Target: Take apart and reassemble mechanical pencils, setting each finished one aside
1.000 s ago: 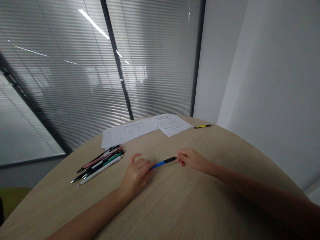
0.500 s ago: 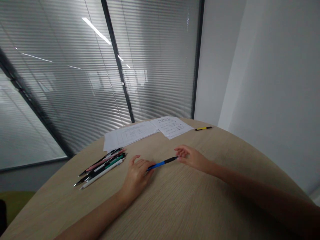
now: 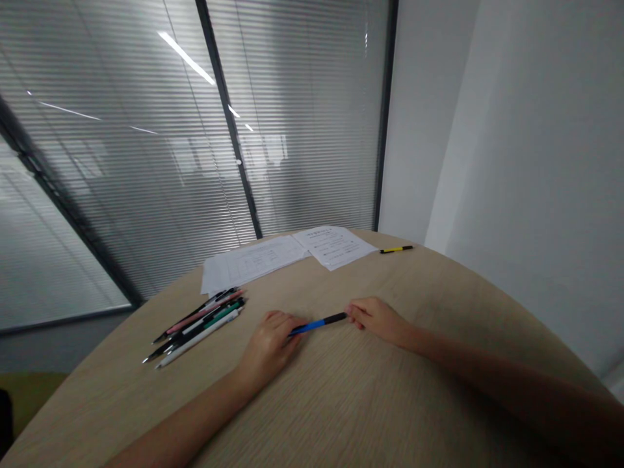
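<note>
A blue pen with a black end [image 3: 316,324] lies just above the light wooden table [image 3: 341,403], held between both hands. My left hand [image 3: 269,344] grips its blue end with curled fingers. My right hand [image 3: 376,320] pinches the black end from the other side. To the left of my left hand, a bundle of several pens and pencils [image 3: 197,323] rests on the table.
Two white printed sheets [image 3: 287,253] lie at the far edge of the round table. A yellow and black pen [image 3: 396,249] lies to their right. Window blinds stand behind the table and a white wall runs along the right.
My right hand, open half a second ago, has closed on the pen's black end again. My left hand's fingers have curled down around the blue end. The pen stayed in place.
</note>
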A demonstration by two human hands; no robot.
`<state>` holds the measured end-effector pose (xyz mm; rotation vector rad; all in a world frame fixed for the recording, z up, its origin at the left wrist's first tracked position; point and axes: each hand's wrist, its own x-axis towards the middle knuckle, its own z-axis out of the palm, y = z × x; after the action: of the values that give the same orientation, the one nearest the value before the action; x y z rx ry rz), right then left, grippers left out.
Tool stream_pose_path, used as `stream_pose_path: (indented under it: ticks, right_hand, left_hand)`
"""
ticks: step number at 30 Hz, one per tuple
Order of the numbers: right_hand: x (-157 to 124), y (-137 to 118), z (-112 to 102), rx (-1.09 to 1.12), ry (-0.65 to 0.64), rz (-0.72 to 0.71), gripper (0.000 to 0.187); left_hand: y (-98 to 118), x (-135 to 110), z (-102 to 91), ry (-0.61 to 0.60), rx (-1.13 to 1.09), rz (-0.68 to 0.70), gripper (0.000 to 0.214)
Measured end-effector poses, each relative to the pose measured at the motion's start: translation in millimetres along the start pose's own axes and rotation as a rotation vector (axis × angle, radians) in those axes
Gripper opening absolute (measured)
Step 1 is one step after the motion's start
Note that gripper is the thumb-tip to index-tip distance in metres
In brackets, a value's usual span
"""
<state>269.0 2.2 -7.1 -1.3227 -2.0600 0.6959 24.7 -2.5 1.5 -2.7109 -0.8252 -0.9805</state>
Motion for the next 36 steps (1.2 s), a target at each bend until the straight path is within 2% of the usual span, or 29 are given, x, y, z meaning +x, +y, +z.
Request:
stream_pose_path:
  ticks: [4,5,7,12,15,18,20,22,25,30,31,34,36]
  right_hand:
    - [0.8,3.6,1.7,0.083,0.080,-0.131,0.016]
    - [1.5,4.6,2.2,0.106,0.097,-0.150,0.018]
    - [2.7,6.4,3.3,0.109,0.113,-0.147,0.020]
    - [2.7,9.8,3.0,0.020,0.097,-0.157,0.005]
    - [1.4,12.8,2.9,-0.025,0.049,-0.205,0.017]
    - [0.3,15.4,3.9,-0.041,0.032,-0.171,0.025]
    - [0.3,15.8,4.9,-0.030,0.058,-0.159,0.023]
    - [0.9,14.9,5.7,0.030,0.084,-0.154,0.016]
    - [2.4,12.1,6.3,0.138,0.096,-0.108,0.022]
    - [3.1,9.5,4.0,0.133,0.088,-0.102,0.005]
    - [2.9,9.8,3.4,0.113,0.083,-0.131,0.005]
    - [1.9,12.3,2.7,0.022,0.064,-0.219,0.022]
    - [1.1,14.0,2.9,-0.016,0.039,-0.207,0.029]
  left_hand:
    - [-1.5,0.0,0.0,0.040,0.000,-0.053,0.018]
    - [-2.0,0.0,-0.1,0.045,0.003,-0.066,0.018]
    - [-2.5,0.0,-0.2,0.050,0.010,-0.076,0.019]
    - [-2.4,-0.9,0.6,0.032,0.023,-0.023,0.019]
    - [-2.3,-1.8,1.9,0.002,0.029,0.014,0.019]
    - [-2.9,-2.5,3.2,-0.005,0.032,0.028,0.017]
    - [-3.2,-2.5,3.3,0.004,0.024,0.008,0.016]
    - [-3.1,-2.1,2.4,0.008,-0.003,-0.041,0.017]
    - [-2.3,-1.6,0.9,0.009,-0.048,-0.088,0.017]
    - [-2.3,-2.5,2.0,0.009,-0.041,-0.052,0.019]
    - [-2.3,-2.7,2.5,0.007,-0.032,-0.043,0.019]
    - [-1.3,-2.5,3.2,0.002,0.007,-0.007,0.020]
    - [0.0,-2.0,3.1,-0.002,0.039,0.017,0.021]
